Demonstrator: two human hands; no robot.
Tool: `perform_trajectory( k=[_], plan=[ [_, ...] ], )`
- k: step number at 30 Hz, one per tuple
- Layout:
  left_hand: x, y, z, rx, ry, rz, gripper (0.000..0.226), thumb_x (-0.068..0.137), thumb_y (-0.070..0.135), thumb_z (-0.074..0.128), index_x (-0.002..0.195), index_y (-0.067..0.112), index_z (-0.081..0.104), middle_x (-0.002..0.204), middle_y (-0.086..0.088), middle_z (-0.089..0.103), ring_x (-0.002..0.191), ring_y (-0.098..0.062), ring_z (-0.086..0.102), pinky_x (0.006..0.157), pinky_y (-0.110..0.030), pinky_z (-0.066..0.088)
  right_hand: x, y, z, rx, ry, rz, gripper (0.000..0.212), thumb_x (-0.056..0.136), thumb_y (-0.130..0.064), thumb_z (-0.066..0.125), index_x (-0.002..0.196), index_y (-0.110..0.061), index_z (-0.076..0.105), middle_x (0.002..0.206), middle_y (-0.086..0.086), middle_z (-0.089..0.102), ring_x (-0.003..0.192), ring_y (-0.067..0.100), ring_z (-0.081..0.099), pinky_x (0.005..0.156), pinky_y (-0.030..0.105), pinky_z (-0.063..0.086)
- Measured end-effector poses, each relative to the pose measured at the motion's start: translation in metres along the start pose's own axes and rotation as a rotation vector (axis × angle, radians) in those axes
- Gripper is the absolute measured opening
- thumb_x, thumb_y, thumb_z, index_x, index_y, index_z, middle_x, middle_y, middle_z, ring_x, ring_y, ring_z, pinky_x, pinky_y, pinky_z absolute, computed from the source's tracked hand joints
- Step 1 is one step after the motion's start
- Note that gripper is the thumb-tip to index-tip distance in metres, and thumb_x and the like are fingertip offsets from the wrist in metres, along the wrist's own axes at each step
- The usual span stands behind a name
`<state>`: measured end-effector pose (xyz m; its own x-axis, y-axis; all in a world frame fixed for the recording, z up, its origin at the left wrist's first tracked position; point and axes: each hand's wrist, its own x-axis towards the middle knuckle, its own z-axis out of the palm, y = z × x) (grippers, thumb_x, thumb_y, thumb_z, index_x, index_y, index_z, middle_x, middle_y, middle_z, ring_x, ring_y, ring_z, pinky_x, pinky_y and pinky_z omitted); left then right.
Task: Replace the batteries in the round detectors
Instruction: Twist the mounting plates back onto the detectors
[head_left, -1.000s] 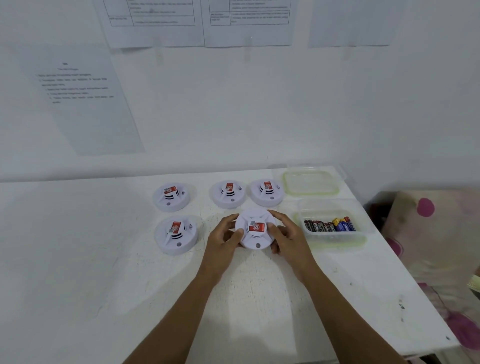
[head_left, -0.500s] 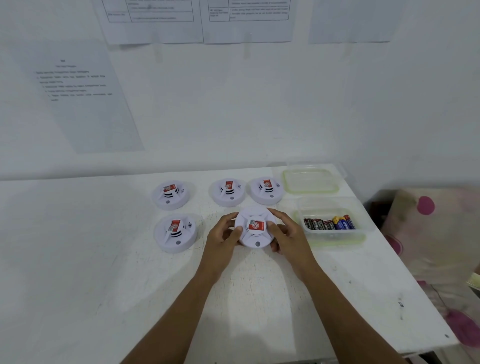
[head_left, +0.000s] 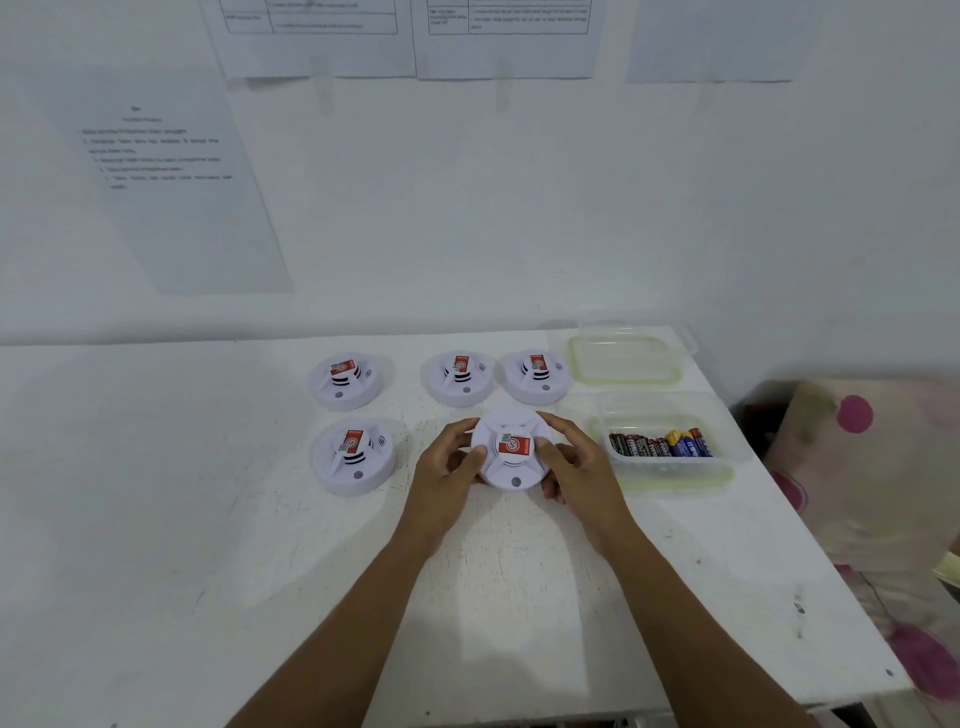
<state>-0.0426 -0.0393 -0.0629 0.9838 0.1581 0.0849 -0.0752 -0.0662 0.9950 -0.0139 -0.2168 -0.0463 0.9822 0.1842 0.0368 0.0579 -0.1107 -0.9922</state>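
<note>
Gripping one detector (head_left: 511, 452) — left hand (head_left: 447, 467), right hand (head_left: 576, 467) curled round it | four other detectors (head_left: 344, 382) | one battery tub (head_left: 670, 467)

Lettering on wall sheets (head_left: 171, 171), batteries (head_left: 660, 444), red labels (head_left: 514, 446) on round detectors (head_left: 353, 467), all too blurred to read

Both hands, left hand (head_left: 445, 470) and right hand (head_left: 582, 470), hold a detector (head_left: 511, 449).

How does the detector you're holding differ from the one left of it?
The held detector is gripped by the left hand and right hand; the left detector lies untouched. Held detector's red label lies sideways; left detector's stands upright above black slots. Both are round, white.
</note>
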Motion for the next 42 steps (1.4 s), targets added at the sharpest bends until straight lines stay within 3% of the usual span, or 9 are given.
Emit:
perform_trajectory(
  k=[3, 8, 19, 32, 42],
  plan=[
    [-0.0003, -0.0004, -0.0005, -0.002, 0.001, 0.003, 0.030, 0.098, 0.022, 0.058, 0.128, 0.022, 0.058, 0.121, 0.004, 0.068, 0.106, -0.017, 0.068, 0.086, -0.037, 0.059, -0.0005, -0.0010, 0.0001, -0.010, 0.005, 0.002, 0.032, 0.097, -0.026, 0.057, 0.129, -0.028, 0.059, 0.064, -0.008, 0.064, 0.051, 0.013, 0.049, 0.051, 0.023, 0.044],
    [-0.0001, 0.0004, -0.0004, 0.007, 0.004, -0.005, 0.026, 0.099, 0.020, 0.057, 0.122, 0.031, 0.058, 0.121, 0.004, 0.067, 0.107, -0.017, 0.067, 0.086, -0.036, 0.059, -0.0008, -0.0025, 0.0004, -0.022, 0.007, -0.005, 0.031, 0.097, -0.024, 0.057, 0.128, -0.027, 0.060, 0.064, -0.009, 0.064, 0.051, 0.012, 0.050, 0.050, 0.023, 0.044],
    [0.0005, -0.0024, -0.0006, 0.016, 0.013, -0.013, 0.029, 0.098, 0.020, 0.057, 0.127, 0.024, 0.059, 0.120, 0.004, 0.068, 0.107, -0.020, 0.067, 0.088, -0.047, 0.058, 0.0000, -0.0011, -0.0011, -0.016, -0.003, -0.001, 0.030, 0.097, -0.025, 0.057, 0.127, -0.030, 0.060, 0.065, -0.003, 0.064, 0.053, 0.016, 0.050, 0.050, 0.024, 0.044],
    [-0.0009, 0.0004, 0.0004, 0.026, 0.015, -0.002, 0.027, 0.099, 0.020, 0.057, 0.125, 0.028, 0.058, 0.121, 0.005, 0.067, 0.108, -0.017, 0.066, 0.088, -0.041, 0.058, -0.0009, -0.0012, -0.0009, -0.012, -0.002, -0.001, 0.030, 0.097, -0.025, 0.057, 0.126, -0.032, 0.060, 0.064, -0.004, 0.064, 0.052, 0.014, 0.050, 0.049, 0.022, 0.044],
    [-0.0010, 0.0007, 0.0005, 0.031, 0.015, -0.013, 0.027, 0.098, 0.019, 0.056, 0.123, 0.030, 0.059, 0.120, 0.005, 0.067, 0.108, -0.017, 0.066, 0.089, -0.045, 0.058, -0.0016, -0.0024, -0.0008, -0.021, -0.001, -0.014, 0.030, 0.097, -0.024, 0.057, 0.127, -0.028, 0.060, 0.067, -0.009, 0.066, 0.051, 0.012, 0.051, 0.051, 0.024, 0.046]
  ],
)
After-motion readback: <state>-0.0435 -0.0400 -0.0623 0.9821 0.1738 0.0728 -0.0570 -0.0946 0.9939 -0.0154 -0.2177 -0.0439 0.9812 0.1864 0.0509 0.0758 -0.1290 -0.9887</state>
